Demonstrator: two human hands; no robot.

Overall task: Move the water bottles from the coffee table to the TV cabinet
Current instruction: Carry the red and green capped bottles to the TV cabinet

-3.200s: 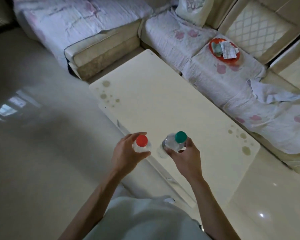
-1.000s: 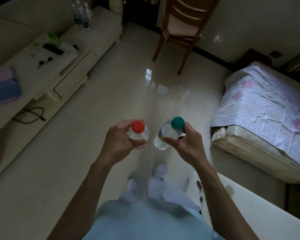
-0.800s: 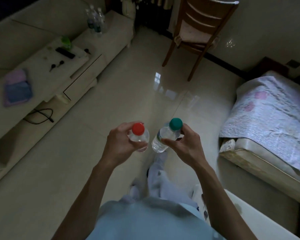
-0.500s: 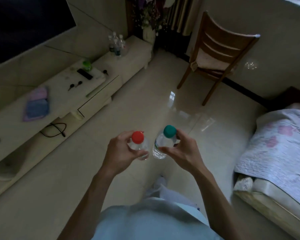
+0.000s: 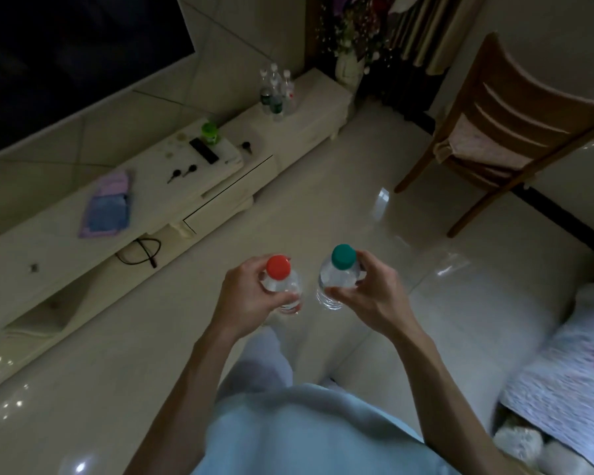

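Water bottles (image 5: 330,289), two in number, are held side by side in the air above the pale floor (image 5: 117,337), well apart from the TV cabinet (image 5: 227,197) seen at the upper left. The red-capped bottle (image 5: 283,289) is gripped by the left hand (image 5: 246,303), whose fingers are curled round its shoulder just below the cap. The green-capped bottle (image 5: 335,281) is gripped by the right hand (image 5: 374,299), with thumb and fingers wrapped round its upper body. Both bottles are clear and are seen from above, caps towards the camera. A narrow gap is left between them, and no contact is made between the two hands. On the far end of the cabinet top a cluster of other bottles (image 5: 276,94) is stood upright. Nearer along the top are set a green-lidded jar (image 5: 209,132), a black remote (image 5: 203,151) just beside it, two dark keys (image 5: 182,173) and a folded purple and blue cloth (image 5: 108,204). A black cable (image 5: 139,252) is looped on the floor below the cabinet's front edge. A dark television screen (image 5: 66,56) is mounted above the cabinet, and a wooden chair (image 5: 515,132) is placed at the upper right. A flowered cover (image 5: 563,371) is seen at the right edge.
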